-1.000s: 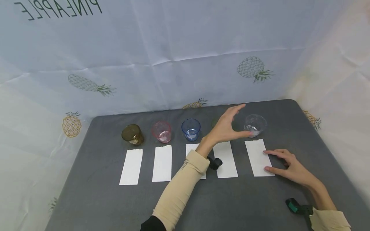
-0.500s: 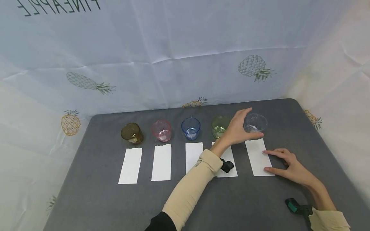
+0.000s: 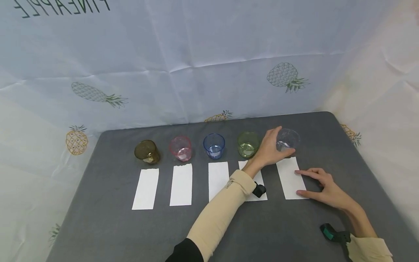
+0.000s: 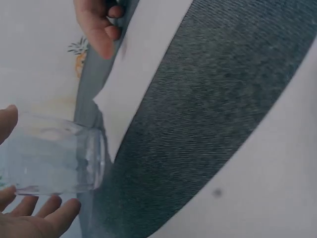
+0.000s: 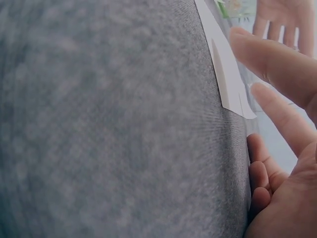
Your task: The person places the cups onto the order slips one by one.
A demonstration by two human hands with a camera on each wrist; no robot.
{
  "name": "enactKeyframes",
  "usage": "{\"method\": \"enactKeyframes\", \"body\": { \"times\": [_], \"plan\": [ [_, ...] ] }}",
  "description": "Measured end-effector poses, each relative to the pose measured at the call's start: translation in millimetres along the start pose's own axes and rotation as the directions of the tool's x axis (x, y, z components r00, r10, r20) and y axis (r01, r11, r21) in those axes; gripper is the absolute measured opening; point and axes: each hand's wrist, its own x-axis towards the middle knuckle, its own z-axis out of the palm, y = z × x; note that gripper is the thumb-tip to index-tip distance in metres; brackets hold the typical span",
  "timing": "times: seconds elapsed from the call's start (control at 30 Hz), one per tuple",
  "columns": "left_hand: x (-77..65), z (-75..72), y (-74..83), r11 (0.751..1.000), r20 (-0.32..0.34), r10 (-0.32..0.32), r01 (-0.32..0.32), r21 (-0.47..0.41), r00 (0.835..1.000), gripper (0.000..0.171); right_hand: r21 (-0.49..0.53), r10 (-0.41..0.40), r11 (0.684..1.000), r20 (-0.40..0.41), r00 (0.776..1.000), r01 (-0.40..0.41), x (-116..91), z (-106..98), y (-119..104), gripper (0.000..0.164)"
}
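Note:
My left hand point(image 3: 270, 149) reaches over the table to a clear drinking glass point(image 3: 289, 138), with the thumb at its near side and the fingers curved along its far left side. In the left wrist view the clear glass point(image 4: 54, 156) stands between thumb and fingers point(image 4: 64, 215). Nearer the front, my right hand point(image 3: 327, 187) lies at the right edge of the rightmost white paper strip point(image 3: 289, 180). Its thumb and index finger are apart, their tips on or right beside the strip; the other fingers are bent.
Left of the clear glass stand a green glass point(image 3: 247, 143), a blue glass point(image 3: 214, 145), a pink glass point(image 3: 180, 148) and a brown glass point(image 3: 147, 151). A paper strip lies before each, such as the leftmost strip point(image 3: 145, 189). A pineapple-print cloth point(image 3: 183, 47) hangs behind the grey table point(image 3: 114, 225).
My left hand has moved right and slightly down to the clear glass, and its thumb and fingers have drawn in around it. The right hand has stayed by the strip.

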Motion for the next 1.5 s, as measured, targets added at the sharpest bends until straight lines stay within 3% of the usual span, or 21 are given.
{"method": "enactKeyframes", "body": {
  "times": [0.5, 0.8, 1.1, 1.5],
  "plan": [
    [0.8, 11.3, -5.5, 0.999, -0.032, -0.007, 0.005, -0.052, 0.999, 0.082, -0.025, 0.043, 0.999, 0.013, 0.999, -0.043, 1, -1, -3, 0.071],
    [-1.2, 12.1, -6.0, 1.000, -0.045, 0.000, -0.001, -0.021, 0.999, 0.082, -0.026, 0.060, 0.998, 0.022, 0.998, -0.059, 1, -1, -5, 0.073],
    [-4.2, 9.5, -5.8, 1.000, -0.052, 0.003, -0.004, -0.008, 0.999, 0.081, -0.036, 0.052, 0.998, 0.011, 0.999, -0.051, 0, 0, -3, 0.073],
    [-10.8, -3.3, -0.8, 0.997, -0.030, 0.072, -0.072, -0.001, 0.997, 0.081, -0.032, 0.026, 0.999, -0.010, 1.000, -0.026, 0, 1, -3, 0.072]
  ]
}}
